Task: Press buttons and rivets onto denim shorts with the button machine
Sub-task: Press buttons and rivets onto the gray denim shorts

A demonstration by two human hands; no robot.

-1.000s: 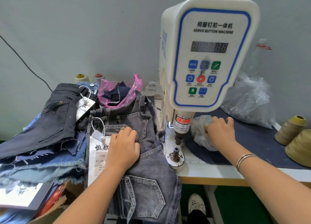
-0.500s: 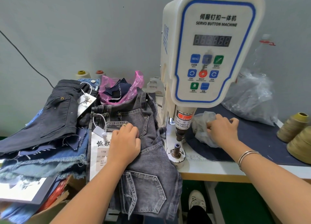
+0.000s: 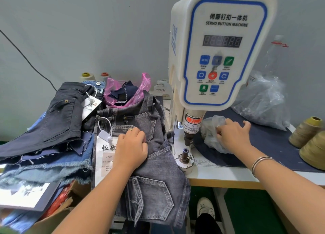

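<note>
Grey denim shorts lie left of the white servo button machine and hang over the table's front edge. My left hand rests on the shorts near a front pocket, its fingers curled into the cloth. The machine's press head stands above the lower die, and nothing lies between them. My right hand sits right of the press head with its fingers in a small clear plastic bag. What the bag holds is too small to make out.
A stack of dark and blue denim shorts with hang tags lies at the left. A pink bag of fabric scraps sits behind it. A larger clear bag and thread cones stand at the right on a dark blue mat.
Both hands stay where they were: the left on the grey shorts, the right at the small bag. The view has tilted slightly upward.
</note>
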